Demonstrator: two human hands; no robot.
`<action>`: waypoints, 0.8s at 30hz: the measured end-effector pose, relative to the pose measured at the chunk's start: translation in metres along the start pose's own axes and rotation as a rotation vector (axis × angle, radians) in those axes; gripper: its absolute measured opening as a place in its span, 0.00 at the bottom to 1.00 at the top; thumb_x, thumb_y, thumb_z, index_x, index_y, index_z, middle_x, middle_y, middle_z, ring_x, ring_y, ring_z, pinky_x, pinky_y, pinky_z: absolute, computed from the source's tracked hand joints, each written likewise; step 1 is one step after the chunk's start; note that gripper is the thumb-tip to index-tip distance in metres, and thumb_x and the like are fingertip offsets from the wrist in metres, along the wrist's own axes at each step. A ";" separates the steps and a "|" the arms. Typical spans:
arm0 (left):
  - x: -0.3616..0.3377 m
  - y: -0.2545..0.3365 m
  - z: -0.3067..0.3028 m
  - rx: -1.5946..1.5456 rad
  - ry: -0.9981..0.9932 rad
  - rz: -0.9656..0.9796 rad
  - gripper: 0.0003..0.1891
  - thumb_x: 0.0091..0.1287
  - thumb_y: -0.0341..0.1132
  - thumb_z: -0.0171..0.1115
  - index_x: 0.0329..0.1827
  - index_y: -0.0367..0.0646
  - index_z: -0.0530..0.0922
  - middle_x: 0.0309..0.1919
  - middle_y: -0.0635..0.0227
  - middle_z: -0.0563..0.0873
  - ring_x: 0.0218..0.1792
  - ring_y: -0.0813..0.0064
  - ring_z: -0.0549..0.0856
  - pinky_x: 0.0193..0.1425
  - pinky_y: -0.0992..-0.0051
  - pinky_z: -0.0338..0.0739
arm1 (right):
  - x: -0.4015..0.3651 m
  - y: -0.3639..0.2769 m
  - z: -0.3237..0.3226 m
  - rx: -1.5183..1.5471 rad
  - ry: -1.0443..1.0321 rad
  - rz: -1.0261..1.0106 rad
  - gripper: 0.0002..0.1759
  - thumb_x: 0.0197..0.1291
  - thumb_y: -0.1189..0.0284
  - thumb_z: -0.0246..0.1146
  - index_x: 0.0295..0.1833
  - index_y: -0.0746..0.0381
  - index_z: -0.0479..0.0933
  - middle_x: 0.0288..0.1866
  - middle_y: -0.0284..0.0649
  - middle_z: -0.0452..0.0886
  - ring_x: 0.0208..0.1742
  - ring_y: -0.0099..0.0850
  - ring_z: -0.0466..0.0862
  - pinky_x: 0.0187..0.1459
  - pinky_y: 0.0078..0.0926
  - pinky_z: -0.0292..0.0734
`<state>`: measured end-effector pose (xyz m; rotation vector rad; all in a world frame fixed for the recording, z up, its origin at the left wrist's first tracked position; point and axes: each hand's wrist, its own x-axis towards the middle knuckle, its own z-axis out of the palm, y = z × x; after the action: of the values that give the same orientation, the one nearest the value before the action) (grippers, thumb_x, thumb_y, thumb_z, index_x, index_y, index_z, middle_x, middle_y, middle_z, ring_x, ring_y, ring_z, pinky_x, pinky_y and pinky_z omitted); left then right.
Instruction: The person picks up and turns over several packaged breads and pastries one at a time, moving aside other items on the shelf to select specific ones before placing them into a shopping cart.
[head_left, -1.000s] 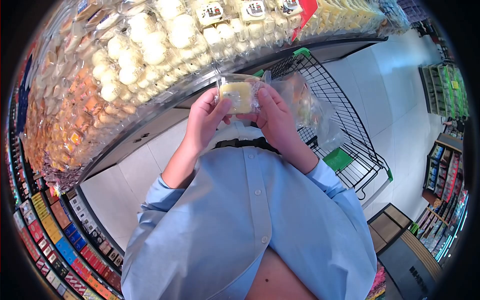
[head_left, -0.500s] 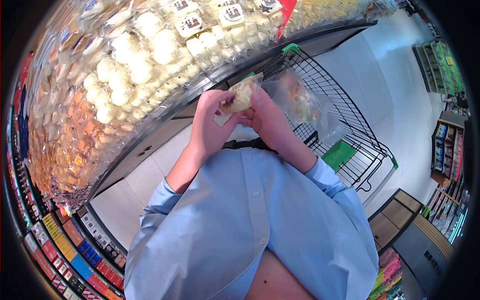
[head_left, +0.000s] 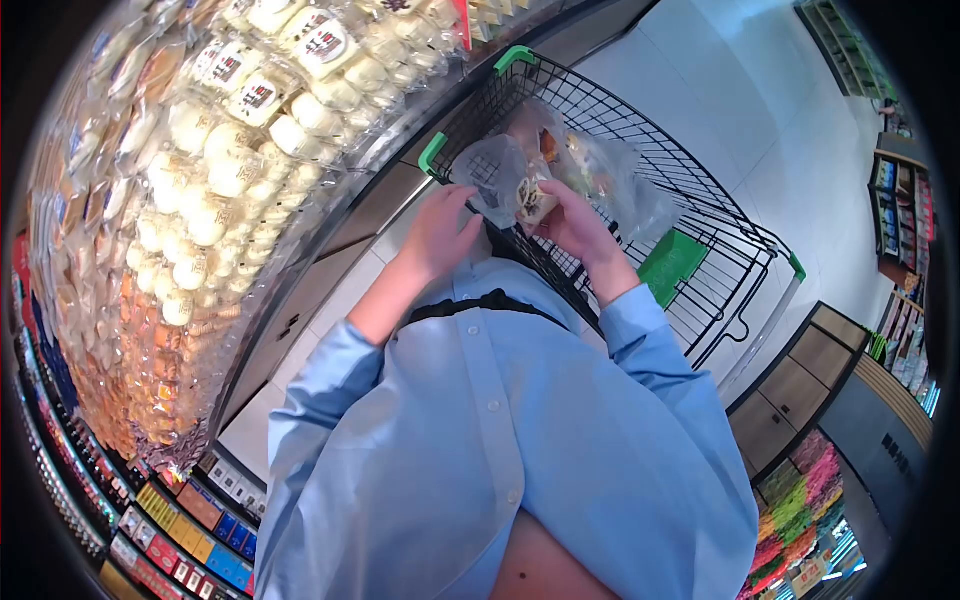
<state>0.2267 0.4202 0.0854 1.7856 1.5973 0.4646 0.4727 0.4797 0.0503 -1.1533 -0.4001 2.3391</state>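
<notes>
Clear plastic bag, crinkled, holds a pale pastry.

I find the packed shelf of wrapped pale buns close on my left, leaving a narrow gap to the black wire shopping cart. Clear plastic bags crowd the cart's shelf-side end. The rest of its basket is open from above.
</notes>
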 end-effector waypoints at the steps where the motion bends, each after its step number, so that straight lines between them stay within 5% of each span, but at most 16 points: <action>1: 0.011 -0.010 0.016 0.154 -0.003 0.047 0.24 0.72 0.39 0.59 0.69 0.42 0.76 0.67 0.53 0.78 0.69 0.52 0.77 0.73 0.56 0.70 | 0.010 0.007 -0.019 -0.020 0.025 0.046 0.22 0.72 0.59 0.57 0.67 0.54 0.72 0.52 0.39 0.83 0.48 0.34 0.86 0.45 0.32 0.81; 4: 0.034 -0.031 0.057 0.537 -0.101 0.143 0.25 0.73 0.44 0.56 0.69 0.43 0.76 0.72 0.55 0.74 0.76 0.52 0.68 0.80 0.48 0.57 | 0.042 0.022 -0.048 -0.088 0.074 0.165 0.19 0.71 0.58 0.60 0.62 0.53 0.75 0.51 0.38 0.83 0.47 0.33 0.85 0.44 0.34 0.81; 7: 0.046 -0.040 0.074 0.665 -0.362 -0.039 0.26 0.74 0.48 0.54 0.69 0.44 0.76 0.74 0.55 0.72 0.80 0.53 0.61 0.83 0.43 0.49 | 0.081 0.038 -0.050 -0.149 0.068 0.237 0.20 0.70 0.56 0.62 0.61 0.55 0.75 0.51 0.38 0.83 0.47 0.34 0.86 0.43 0.36 0.81; 10: 0.051 -0.037 0.074 0.739 -0.523 -0.205 0.27 0.74 0.50 0.56 0.72 0.47 0.74 0.73 0.55 0.72 0.79 0.52 0.63 0.81 0.43 0.54 | 0.140 0.056 -0.057 -0.231 0.017 0.295 0.24 0.68 0.51 0.64 0.60 0.56 0.76 0.51 0.38 0.84 0.48 0.36 0.86 0.46 0.39 0.82; 17: 0.033 -0.042 0.070 0.696 -0.380 -0.203 0.27 0.74 0.49 0.57 0.74 0.51 0.72 0.78 0.56 0.65 0.79 0.50 0.63 0.80 0.43 0.56 | 0.196 0.064 -0.035 -0.386 0.372 0.255 0.44 0.59 0.45 0.68 0.74 0.57 0.65 0.60 0.44 0.79 0.54 0.40 0.83 0.52 0.44 0.80; 20: 0.027 -0.053 0.077 0.641 -0.351 -0.219 0.29 0.73 0.48 0.58 0.76 0.52 0.69 0.79 0.56 0.63 0.79 0.49 0.62 0.80 0.43 0.56 | 0.190 0.061 -0.040 -0.472 0.267 0.215 0.51 0.64 0.47 0.66 0.82 0.59 0.50 0.73 0.47 0.70 0.66 0.46 0.77 0.58 0.41 0.78; 24: 0.028 -0.038 0.072 0.637 -0.386 -0.253 0.30 0.72 0.46 0.59 0.77 0.52 0.68 0.80 0.55 0.62 0.80 0.48 0.61 0.80 0.42 0.56 | 0.187 0.080 -0.059 -0.764 0.252 0.063 0.41 0.65 0.53 0.65 0.76 0.65 0.63 0.67 0.51 0.77 0.66 0.43 0.79 0.62 0.38 0.75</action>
<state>0.2529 0.4295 0.0035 1.9121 1.7597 -0.5390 0.3988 0.5187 -0.1442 -1.7868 -1.2414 2.0872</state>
